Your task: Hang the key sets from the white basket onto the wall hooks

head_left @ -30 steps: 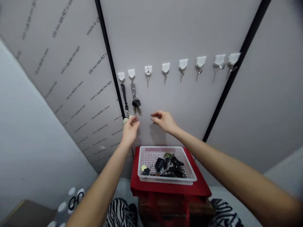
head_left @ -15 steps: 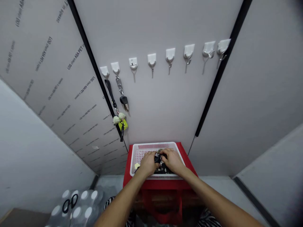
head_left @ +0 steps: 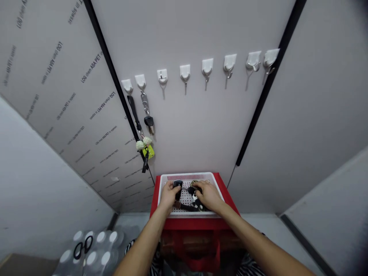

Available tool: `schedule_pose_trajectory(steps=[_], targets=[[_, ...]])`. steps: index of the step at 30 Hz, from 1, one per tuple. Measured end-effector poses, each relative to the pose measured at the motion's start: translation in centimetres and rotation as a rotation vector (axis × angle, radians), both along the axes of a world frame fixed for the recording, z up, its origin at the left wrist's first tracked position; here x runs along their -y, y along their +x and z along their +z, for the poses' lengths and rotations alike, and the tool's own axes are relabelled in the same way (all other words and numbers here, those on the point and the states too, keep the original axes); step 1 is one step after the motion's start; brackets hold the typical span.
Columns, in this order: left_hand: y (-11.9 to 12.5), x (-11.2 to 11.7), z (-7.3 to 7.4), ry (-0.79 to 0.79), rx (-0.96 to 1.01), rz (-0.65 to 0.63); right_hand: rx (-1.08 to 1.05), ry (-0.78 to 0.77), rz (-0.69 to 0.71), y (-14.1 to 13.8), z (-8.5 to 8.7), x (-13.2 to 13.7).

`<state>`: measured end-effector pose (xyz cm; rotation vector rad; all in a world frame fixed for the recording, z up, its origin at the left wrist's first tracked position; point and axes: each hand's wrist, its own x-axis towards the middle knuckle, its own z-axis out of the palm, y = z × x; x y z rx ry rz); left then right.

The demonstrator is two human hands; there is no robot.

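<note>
Right now the left hand (head_left: pixel 169 195) pinches a black car key fob (head_left: pixel 178 188) in a narrow grip inside the white plastic basket (head_left: pixel 186 177), while the right hand (head_left: pixel 208 195) curls over the tangled keys (head_left: pixel 195 190), its hold impossible to tell.

The left forearm (head_left: pixel 140 241) and right forearm (head_left: pixel 253 245) are left bare, as are the left hand (head_left: pixel 169 195) and right hand (head_left: pixel 208 195), while trousers (head_left: pixel 156 260) patterned with black-and-white zebra stripes are worn below.
</note>
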<state>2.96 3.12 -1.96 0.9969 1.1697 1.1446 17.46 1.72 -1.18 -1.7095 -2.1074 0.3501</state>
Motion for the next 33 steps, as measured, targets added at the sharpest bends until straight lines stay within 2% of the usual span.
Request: schedule_pose_trajectory(steps=[4,7,13,17,20,22,24,25,27,28,31,33], targets=[[-0.3,0.0,0.3,0.048,0.198,-0.002,0.06,0.072,0.013,-0.5,0.7,0.7],[-0.3,-0.2,0.5,0.094,0.317,0.055,0.117,0.136,0.096,-1.2,1.5,1.5],[-0.6,-0.6,0.9,0.082,0.471,0.172,0.223,0.033,0.25,-1.8,2.2,1.7],[-1.9,-1.1,1.1,0.075,0.348,0.287,0.083,-0.03,0.231,-1.2,2.8,1.2],[-2.7,-0.8,1.7,0.185,-0.01,0.336,-0.112,-0.113,0.21,-0.9,3.9,0.6],[-2.6,-0.1,2.1,0.355,-0.3,0.285,-0.18,-0.14,0.191,-1.0,4.8,0.3],[-2.0,0.8,2.6,0.492,-0.46,0.098,-0.198,-0.128,0.181,-1.4,5.9,0.0],[-1.7,1.1,2.7,0.522,-0.468,-0.019,-0.196,-0.121,0.184,-1.6,6.4,-0.2],[-1.0,1.6,3.0,0.508,-0.384,-0.178,-0.191,-0.103,0.189,-2.1,7.5,-0.3],[-0.8,1.6,3.1,0.484,-0.319,-0.204,-0.194,-0.083,0.182,-2.3,8.1,-0.4],[-0.8,1.2,4.0,0.395,-0.131,-0.177,-0.268,0.01,0.12,-2.7,9.6,-0.7],[-1.0,0.7,5.4,0.344,-0.02,-0.173,-0.394,0.054,0.102,-3.0,10.6,-1.1]])
